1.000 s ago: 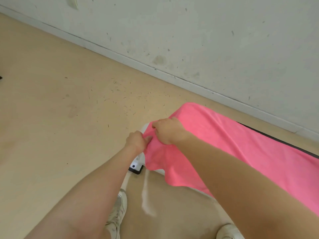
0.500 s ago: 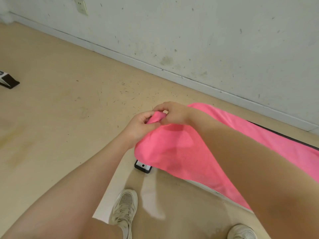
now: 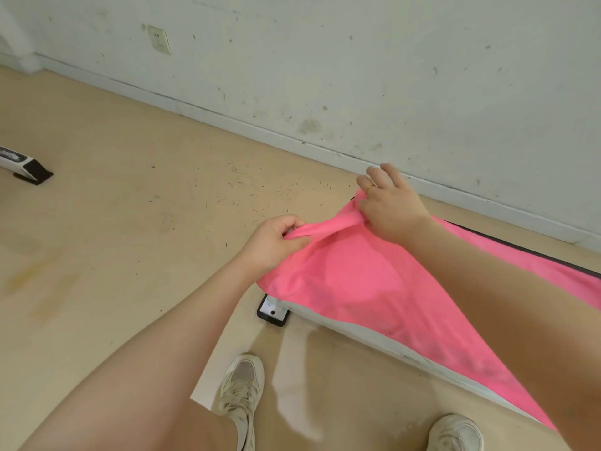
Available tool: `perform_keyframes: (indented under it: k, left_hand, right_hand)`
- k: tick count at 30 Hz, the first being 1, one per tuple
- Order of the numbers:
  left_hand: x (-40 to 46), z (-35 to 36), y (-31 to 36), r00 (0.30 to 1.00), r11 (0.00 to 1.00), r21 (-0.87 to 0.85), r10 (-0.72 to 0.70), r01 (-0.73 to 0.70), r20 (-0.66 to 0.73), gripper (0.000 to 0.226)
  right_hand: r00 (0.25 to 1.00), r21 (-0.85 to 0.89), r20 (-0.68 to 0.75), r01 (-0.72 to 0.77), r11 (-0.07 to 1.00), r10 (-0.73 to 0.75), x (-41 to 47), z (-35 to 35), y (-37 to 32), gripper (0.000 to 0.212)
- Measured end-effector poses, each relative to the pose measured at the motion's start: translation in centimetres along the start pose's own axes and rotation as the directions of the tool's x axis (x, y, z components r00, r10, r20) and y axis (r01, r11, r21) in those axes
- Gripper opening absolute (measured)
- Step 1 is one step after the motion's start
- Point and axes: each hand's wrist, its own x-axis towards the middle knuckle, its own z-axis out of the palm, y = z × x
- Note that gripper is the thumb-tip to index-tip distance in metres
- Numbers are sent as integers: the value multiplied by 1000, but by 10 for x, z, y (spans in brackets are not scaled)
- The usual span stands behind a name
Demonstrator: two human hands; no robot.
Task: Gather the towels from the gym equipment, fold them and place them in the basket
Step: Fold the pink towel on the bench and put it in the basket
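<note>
Head view: left hand [image 3: 276, 244] and right hand [image 3: 392, 208] pinch the bright pink terry towel's [image 3: 351, 281] bunched edge, right at two o'clock of left.

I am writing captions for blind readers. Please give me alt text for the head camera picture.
Seen from above, a person's left hand and right hand pinch the near edge of a pink towel draped over low white gym equipment beside a scuffed wall. Two pale sneakers stand on the tan floor below.
</note>
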Motion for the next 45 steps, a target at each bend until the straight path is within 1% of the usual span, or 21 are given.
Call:
perform_keyframes:
  k: [1, 3, 5, 6, 8, 10, 12, 13, 16, 18, 22, 24, 26, 27, 28, 30, 31, 33, 36, 41, 45]
  left_hand:
    - [0, 2, 3, 1000, 1000, 9, 8, -8, -3, 11]
    - [0, 5, 7, 1000, 1000, 27, 10, -10, -10, 18]
    - [-1, 7, 8, 1000, 997, 78, 3, -3, -1, 22]
    - [-2, 8, 8, 1000, 994, 108, 0, -1, 12, 22]
    - [-3, 8, 8, 999, 992, 130, -12, 8, 33, 20]
    - [-4, 8, 6, 999, 994, 106, -31, 27, 31, 17]
    - [-5, 7, 3, 999, 998, 36, -52, 51, 17, 16]
    - [-5, 7, 1, 998, 998, 8, -58, 58, 12, 16]
    - [-7, 7, -2, 997, 996, 52, -73, 71, 21, 21]
    - [-9, 7, -4, 996, 994, 83, -74, 70, 42, 23]
    - [-11, 6, -8, 997, 989, 134, -64, 59, 34, 34]
    - [-11, 6, -7, 999, 986, 163, -50, 48, 7, 36]
    - [-10, 6, -7, 999, 976, 214, -31, 38, -35, 36]
    - [-10, 7, -7, 998, 973, 229, -18, 32, -64, 37]
    - [-9, 6, -7, 995, 971, 239, -8, 31, -95, 37]
    - [-7, 5, -8, 988, 968, 247, 6, 33, -157, 37]
    - [-5, 4, -9, 983, 968, 247, 10, 37, -185, 37]
    - [-3, 1, -11, 971, 970, 236, 2, 56, -241, 37]
    - [1, -7, -17, 946, 972, 216, -18, 93, -324, 36]
    - [10, -27, -26, 906, 981, 153, -45, 120, -421, 34]
    - [16, -46, -32, 915, 991, 84, -64, 106, -399, 27]
  right_hand:
    - [998, -20, -60, -7, 1000, 5, -7, 5, 2, 4]
    - [999, 13, -30, 22, 1000, -21, -18, 5, 4, 4]
    - [985, 103, 172, 8, 995, -26, -28, 4, 3, 21]
    - [961, 231, 276, -53, 972, -13, -32, 8, 4, 31]
    - [852, 503, 521, -250, 827, -59, -36, 10, 10, 45]
    - [806, 654, 585, -403, 640, -90, -38, 13, 14, 38]
    - [795, 731, 605, -535, 423, -39, -38, 13, 14, 26]
    - [791, 731, 611, -571, 373, 14, -37, 15, 12, 33]
    - [769, 590, 607, -606, 534, 202, -35, 20, 5, 45]
    - [730, 494, 609, -654, 572, 309, -36, 21, 0, 45]
    - [590, 470, 702, -805, 363, 399, -36, 21, -9, 61]
    - [531, 445, 757, -846, 294, 382, -35, 21, -11, 50]
    - [523, 471, 792, -852, 231, 315, -35, 17, -10, 27]
    - [519, 507, 813, -854, 118, 265, -34, 15, -9, 27]
    - [526, 548, 826, -833, -71, 203, -34, 13, -9, 31]
    - [586, 555, 804, -677, -484, 101, -33, 10, -9, 24]
    - [629, 518, 775, -574, -634, 64, -31, 6, -9, 14]
    - [717, 405, 697, -390, -827, 3, -24, 0, -9, 32]
    - [764, 265, 645, -196, -944, 23, -2, -4, -11, 53]
    - [786, 225, 610, -48, -973, 102, 54, -10, -21, 56]
    - [777, 235, 615, -18, -972, 134, 96, -13, -30, 57]
